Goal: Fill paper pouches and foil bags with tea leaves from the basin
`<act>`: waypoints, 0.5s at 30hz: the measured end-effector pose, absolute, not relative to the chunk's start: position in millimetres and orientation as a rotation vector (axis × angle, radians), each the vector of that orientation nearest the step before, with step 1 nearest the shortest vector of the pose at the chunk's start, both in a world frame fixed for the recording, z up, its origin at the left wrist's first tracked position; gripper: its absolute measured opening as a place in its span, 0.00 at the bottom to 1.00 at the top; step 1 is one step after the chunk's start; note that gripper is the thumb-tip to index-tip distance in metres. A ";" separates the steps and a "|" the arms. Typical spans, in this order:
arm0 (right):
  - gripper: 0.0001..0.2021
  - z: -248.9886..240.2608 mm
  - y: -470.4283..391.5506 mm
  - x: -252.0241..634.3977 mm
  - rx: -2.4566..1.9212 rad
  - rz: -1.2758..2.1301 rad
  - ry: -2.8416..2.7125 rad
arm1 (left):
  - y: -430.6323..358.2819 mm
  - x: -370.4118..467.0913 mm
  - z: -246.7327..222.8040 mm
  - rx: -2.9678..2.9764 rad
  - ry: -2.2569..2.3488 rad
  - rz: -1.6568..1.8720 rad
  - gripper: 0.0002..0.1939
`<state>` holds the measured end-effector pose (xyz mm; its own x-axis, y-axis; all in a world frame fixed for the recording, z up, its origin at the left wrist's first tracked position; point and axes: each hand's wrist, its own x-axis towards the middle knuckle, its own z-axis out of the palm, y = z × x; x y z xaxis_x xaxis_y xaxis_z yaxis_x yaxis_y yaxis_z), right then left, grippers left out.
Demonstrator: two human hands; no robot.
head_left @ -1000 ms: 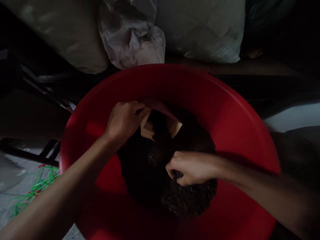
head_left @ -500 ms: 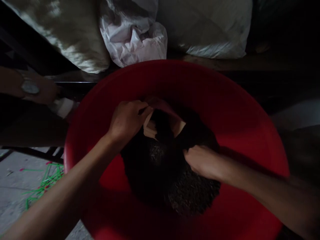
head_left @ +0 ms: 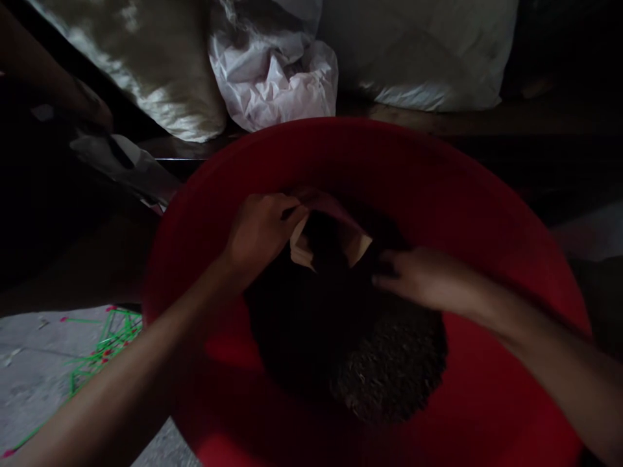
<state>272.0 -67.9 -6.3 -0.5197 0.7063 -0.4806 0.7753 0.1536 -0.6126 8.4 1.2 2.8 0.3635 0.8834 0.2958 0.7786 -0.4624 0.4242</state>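
Observation:
My left hand (head_left: 260,230) is closed on the upper left edge of a small paper bag (head_left: 359,245), pale inside and reddish outside. The bag lies tilted with its mouth toward me, and dark material shows in its opening. A heap of dark, dry loose leaves (head_left: 394,370), tea-like in look, surrounds it on the bottom of a wide red basin (head_left: 491,227). Just right of the bag, my right hand (head_left: 421,279) hovers over or touches the heap; which one I cannot tell. Its thumb and fingers are apart, with nothing visible between them, though shadow hides the fingertips.
Behind the basin stand a crumpled white plastic bag (head_left: 287,84) and large pale sacks (head_left: 418,58). At the left, another person's hand (head_left: 95,110) is near a whitish plastic packet (head_left: 131,162). Green sticks with red ends (head_left: 109,344) lie on the grey floor (head_left: 29,370).
My right hand has moved up and its fingers have parted from a closed shape. My left hand still grips the bag. The other person's hand has moved up. The view has shifted slightly.

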 end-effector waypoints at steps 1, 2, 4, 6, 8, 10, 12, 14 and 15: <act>0.18 -9.3 -71.3 271.7 1.473 -1.289 2.308 | 0.1 9.0 4.4 2.408 1.500 0.720 0.17; 0.18 -12.7 -75.1 269.9 1.453 -1.261 2.290 | -0.8 9.6 5.7 2.406 1.506 0.714 0.16; 0.16 -19.4 -82.6 263.4 1.403 -1.208 2.251 | -2.0 10.1 7.0 2.398 1.516 0.693 0.16; 0.13 -23.2 -87.8 255.4 1.328 -1.148 2.201 | -2.0 10.1 6.2 2.395 1.516 0.678 0.16; 0.11 -21.8 -89.1 249.7 1.249 -1.153 2.157 | -1.0 9.9 4.0 2.402 1.493 0.684 0.16; 0.12 -15.4 -85.5 249.8 1.321 -1.367 2.173 | 0.3 9.6 1.6 2.409 1.463 0.709 0.17; 0.18 -7.5 -76.9 257.5 1.671 -1.703 2.253 | 1.1 9.5 0.2 2.402 1.454 0.714 0.18; 0.23 -2.8 -66.0 270.8 2.247 -1.706 2.314 | 1.2 9.5 0.3 2.401 1.469 0.714 0.18; 0.24 -2.8 -61.3 277.7 2.427 -1.485 2.326 | 1.0 9.6 0.9 2.407 1.479 0.712 0.17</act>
